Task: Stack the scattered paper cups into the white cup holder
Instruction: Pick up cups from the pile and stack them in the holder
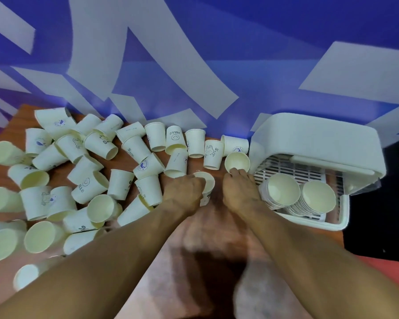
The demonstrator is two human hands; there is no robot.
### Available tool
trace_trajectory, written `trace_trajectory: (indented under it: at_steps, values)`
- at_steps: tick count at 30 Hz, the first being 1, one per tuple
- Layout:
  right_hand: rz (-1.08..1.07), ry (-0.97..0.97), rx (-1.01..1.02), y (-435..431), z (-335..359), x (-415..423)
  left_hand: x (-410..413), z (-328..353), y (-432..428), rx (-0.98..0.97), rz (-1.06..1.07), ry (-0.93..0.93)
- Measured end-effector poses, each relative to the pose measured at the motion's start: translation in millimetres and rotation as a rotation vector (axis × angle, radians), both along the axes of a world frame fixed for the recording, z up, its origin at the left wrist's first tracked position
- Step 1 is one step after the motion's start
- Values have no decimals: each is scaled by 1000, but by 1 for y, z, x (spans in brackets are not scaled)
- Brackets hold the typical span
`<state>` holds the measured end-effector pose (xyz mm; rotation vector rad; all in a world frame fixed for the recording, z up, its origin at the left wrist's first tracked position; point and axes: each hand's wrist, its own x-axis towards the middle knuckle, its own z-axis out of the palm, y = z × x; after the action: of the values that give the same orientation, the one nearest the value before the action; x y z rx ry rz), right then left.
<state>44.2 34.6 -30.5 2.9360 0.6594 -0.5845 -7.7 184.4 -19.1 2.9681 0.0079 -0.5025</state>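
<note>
On table | cup holder (pixel 318 143): two cup stacks (pixel 300 196) | left hand (pixel 184 189) grips cup (pixel 208 180)

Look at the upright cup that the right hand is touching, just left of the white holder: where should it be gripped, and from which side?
Grip the upright cup at its open rim or upper wall, coming from above and the near side. Its mouth faces up, the right hand already meets the near rim, and lying cups crowd its far side, with the white holder on its right.

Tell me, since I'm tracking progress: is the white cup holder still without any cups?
No: two stacks of nested cups already lie inside the white cup holder, next to the right hand.
</note>
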Motion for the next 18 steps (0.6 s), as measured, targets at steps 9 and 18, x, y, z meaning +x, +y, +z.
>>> trace_trajectory:
  at_steps: [9, 18]
  values:
    - [43, -368, 207, -2, 35, -18, -17, 31, 5, 90, 86, -261]
    - [-64, -599, 718, -51, 92, -57, -23, 83, -32, -19, -8, -615]
